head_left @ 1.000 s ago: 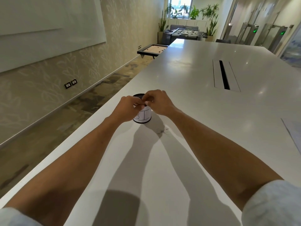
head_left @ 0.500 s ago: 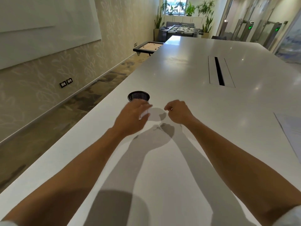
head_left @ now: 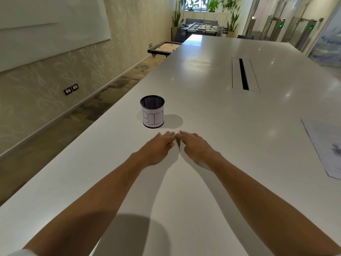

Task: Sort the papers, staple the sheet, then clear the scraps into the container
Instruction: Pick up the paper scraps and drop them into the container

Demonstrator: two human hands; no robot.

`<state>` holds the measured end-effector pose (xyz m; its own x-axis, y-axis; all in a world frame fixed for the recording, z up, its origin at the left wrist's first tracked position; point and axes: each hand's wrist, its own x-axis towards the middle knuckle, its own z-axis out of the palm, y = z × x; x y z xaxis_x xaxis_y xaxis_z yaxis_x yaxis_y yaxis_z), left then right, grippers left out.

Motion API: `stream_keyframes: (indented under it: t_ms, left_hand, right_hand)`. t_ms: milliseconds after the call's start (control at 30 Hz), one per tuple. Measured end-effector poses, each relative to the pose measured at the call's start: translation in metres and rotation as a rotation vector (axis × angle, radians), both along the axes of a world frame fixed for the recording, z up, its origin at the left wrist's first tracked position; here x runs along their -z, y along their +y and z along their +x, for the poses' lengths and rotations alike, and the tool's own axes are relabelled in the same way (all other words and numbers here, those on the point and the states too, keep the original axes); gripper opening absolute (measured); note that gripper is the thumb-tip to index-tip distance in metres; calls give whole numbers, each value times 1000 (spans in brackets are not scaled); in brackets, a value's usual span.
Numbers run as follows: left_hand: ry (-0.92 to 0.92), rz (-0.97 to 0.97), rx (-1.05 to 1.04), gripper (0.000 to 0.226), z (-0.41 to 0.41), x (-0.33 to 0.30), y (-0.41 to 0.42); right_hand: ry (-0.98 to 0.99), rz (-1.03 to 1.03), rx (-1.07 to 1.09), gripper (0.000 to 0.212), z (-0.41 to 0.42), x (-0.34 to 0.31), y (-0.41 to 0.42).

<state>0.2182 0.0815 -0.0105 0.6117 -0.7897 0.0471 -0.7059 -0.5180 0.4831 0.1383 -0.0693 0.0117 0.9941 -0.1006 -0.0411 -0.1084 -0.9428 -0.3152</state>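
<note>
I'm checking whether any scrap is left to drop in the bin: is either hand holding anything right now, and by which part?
Nothing is held. The left hand and right hand lie flat, fingers straight, on the table just short of the bin.

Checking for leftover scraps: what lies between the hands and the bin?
Only bare table; the head view shows nothing between the left hand, right hand and bin.

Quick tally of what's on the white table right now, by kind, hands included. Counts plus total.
Black mesh cup with a white paper label reading BIN: 1
White printed paper sheets at the table's right edge: 1 visible stack, sheet count unclear
Bare hands resting flat: 2, left hand, right hand
Loose scraps: 0 visible
Total: 4
</note>
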Motion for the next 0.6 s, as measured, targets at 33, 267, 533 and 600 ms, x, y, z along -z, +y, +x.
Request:
stream_keyframes:
  t_ms: [33,267,533,600]
  left_hand:
    - [31,-63,-54,47,0,-2,1]
    - [52,-11,-158,46,13,-13,-5]
    - [-46,55,-63,20,18,-30,-30]
    - [-43,28,-71,17,19,-27,-30]
  right_hand:
    - [-40,31,45,60,-2,0,-3]
    - [30,42,168,23,2,-16,-17]
    - [22,65,118,16,26,-22,-2]
    - [-4,76,122,8,28,-19,-5]
